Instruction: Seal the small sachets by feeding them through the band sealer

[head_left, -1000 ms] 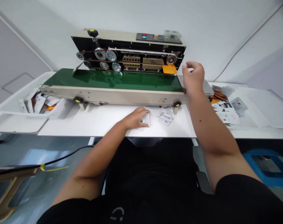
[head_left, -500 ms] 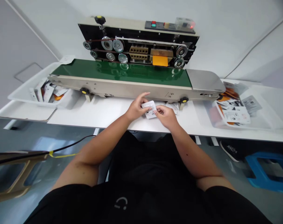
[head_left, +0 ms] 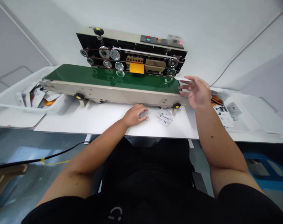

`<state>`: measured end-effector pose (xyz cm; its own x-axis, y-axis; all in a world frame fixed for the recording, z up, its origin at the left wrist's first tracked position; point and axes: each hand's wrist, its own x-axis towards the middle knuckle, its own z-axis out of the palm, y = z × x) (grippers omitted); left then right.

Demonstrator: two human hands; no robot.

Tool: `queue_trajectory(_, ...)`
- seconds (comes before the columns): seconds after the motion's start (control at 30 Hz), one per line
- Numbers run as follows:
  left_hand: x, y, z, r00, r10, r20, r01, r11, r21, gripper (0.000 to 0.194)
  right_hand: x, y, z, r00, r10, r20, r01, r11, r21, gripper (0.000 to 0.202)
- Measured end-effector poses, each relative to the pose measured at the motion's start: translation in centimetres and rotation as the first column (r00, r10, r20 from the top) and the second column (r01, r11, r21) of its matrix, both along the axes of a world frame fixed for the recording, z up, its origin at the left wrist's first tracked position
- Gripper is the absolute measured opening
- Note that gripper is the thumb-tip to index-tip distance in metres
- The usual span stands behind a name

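Observation:
My right hand (head_left: 197, 91) is raised at the right end of the band sealer (head_left: 132, 56). It pinches a flat white packet (head_left: 182, 79) by its right edge, and the packet's left end reaches the sealer's entry above the green conveyor belt (head_left: 85, 77). On the white table, my left hand (head_left: 135, 115) curls around a small printed packet (head_left: 143, 114), mostly hidden by the fingers. To the right of that hand several printed packets (head_left: 164, 117) lie overlapping. An orange packet (head_left: 137, 68) hangs in the sealer's middle, over the belt.
A white bin (head_left: 58, 107) with several packets stands at the left. Another clear bin (head_left: 246, 124) with packets is on the right, partly behind my right arm. Adjusting knobs (head_left: 79, 96) stick out from the conveyor's front. A blue stool (head_left: 267, 171) stands on the floor.
My right hand has moved up and right from the table to the sealer's entry with a packet. My left hand has lowered to the table. The orange packet has travelled left through the sealer.

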<state>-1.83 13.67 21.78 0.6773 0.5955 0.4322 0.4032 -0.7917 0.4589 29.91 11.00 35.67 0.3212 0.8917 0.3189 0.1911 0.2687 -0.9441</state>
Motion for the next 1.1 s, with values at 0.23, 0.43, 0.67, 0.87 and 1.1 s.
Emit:
queue_trajectory(0.23, -0.1, 0.4, -1.0, 0.977, -0.114, -0.181, 0.098, 0.991, -0.092, 0.071, 2.9, 8.1, 0.2, 0.991, -0.091, -0.098, 0.076, 0.987, -0.142, 0.018)
queue_trajectory(0.43, -0.5, 0.3, -1.1, 0.986, -0.165, -0.03, 0.164, 0.986, -0.02, 0.037, 3.5, 12.6, 1.3, 0.986, -0.148, -0.076, 0.122, 0.956, -0.268, 0.024)
queue_trajectory(0.67, -0.7, -0.4, 0.2, 0.969, 0.101, 0.226, -0.149, 0.966, 0.211, 0.037, 2.5, 9.9, 1.1, 0.958, -0.277, 0.069, 0.279, 0.96, -0.02, 0.016)
queue_trajectory(0.87, 0.0, 0.1, -0.9, 0.821, 0.224, 0.526, -0.106, 0.964, -0.245, 0.037, -3.2, 0.2, -3.3, 0.975, -0.194, 0.106, 0.181, 0.976, 0.12, 0.019)
queue_trajectory(1.1, 0.9, -0.2, -1.3, 0.778, 0.129, 0.615, 0.027, 0.971, -0.239, 0.038, -10.2, -6.0, -9.9, 0.958, 0.248, -0.142, -0.281, 0.91, -0.306, 0.057)
